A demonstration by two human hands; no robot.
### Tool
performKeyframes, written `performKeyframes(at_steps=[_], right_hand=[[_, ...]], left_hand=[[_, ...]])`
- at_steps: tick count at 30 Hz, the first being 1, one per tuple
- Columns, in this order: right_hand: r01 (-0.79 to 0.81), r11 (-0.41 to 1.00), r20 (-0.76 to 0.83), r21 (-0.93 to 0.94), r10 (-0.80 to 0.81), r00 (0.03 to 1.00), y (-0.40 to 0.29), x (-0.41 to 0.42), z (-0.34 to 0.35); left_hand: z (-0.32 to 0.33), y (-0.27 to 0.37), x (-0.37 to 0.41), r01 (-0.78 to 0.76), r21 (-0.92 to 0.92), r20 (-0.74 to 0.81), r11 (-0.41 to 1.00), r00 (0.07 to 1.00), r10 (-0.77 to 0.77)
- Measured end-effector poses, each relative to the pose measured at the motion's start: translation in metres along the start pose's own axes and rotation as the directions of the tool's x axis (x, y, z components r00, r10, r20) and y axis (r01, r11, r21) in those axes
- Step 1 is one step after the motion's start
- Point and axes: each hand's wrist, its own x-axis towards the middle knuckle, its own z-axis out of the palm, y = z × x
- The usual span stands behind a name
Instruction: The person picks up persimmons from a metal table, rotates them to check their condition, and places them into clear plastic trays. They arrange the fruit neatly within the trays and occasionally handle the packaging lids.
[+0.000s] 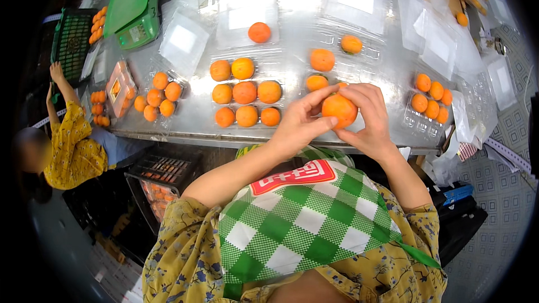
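Both my left hand (301,121) and my right hand (369,113) grip one round orange fruit (339,111), which looks like a persimmon, above the table's front edge. Behind my hands lies an open clear plastic tray (371,54) holding a few similar fruits (322,59); my fingers partly hide its near end. To the left, another clear tray (265,59) carries several fruits in rows, with a bare spot at its far right corner. A single fruit (259,32) rests on that tray's raised clear lid (225,33), which bears a white label.
A green scale (130,12) stands at the back left of the metal table (294,21). Filled trays of fruit (432,100) sit at both sides. Below the table is a dark crate (168,166) of packed fruit. Another person (76,147) works at far left near a green basket (73,42).
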Motion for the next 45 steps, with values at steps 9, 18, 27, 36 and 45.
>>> performKeyframes(at_steps=[9, 18, 27, 36, 45], right_hand=[[-0.045, 0.997, 0.051, 0.07, 0.042, 0.998, 0.001, -0.002, 0.0], [-0.004, 0.999, 0.034, 0.037, 0.003, 0.999, 0.0, 0.002, 0.002], [-0.009, 1.0, 0.053, 0.018, 0.008, 0.999, 0.0, 0.002, 0.004], [-0.028, 0.998, 0.098, 0.053, 0.023, 0.995, -0.007, 0.011, 0.006], [-0.039, 0.929, 0.418, 0.368, -0.127, 0.9, -0.015, 0.07, 0.061]], left_hand=[[-0.004, -0.004, -0.003, 0.016, -0.074, 0.008, 0.997, 1.0, -0.015], [-0.002, 0.0, -0.002, 0.013, -0.059, -0.021, 0.998, 1.0, -0.014], [0.0, -0.002, 0.0, 0.05, -0.069, -0.101, 0.996, 0.993, -0.057], [-0.007, -0.002, -0.003, 0.127, -0.256, -0.097, 0.958, 0.983, -0.156], [-0.069, 0.018, -0.029, 0.069, -0.636, -0.158, 0.768, 0.963, -0.217]])
